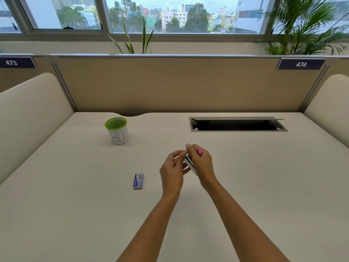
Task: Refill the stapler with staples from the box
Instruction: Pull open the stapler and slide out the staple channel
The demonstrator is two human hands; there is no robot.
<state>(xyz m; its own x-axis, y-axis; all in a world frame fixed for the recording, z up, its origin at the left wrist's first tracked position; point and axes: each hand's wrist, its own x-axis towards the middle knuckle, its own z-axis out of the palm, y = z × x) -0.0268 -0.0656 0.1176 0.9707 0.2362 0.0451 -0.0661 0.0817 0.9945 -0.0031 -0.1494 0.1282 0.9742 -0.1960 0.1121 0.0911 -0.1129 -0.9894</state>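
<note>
Head view: at frame centre the right hand [201, 163] grips the stapler [189, 163] while the left hand [172, 169] pinches its end, apparently opening the magazine. The box [138, 181] lies on the bench [264, 186], just left of the hands; next, fetch staples from it.

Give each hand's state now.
Left hand: pinches the front tip of the small pink and metal stapler.
Right hand: grips that stapler.

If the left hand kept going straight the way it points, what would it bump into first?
The left hand would almost at once meet the stapler, which the right hand grips; its fingertips seem to touch it now.
</note>
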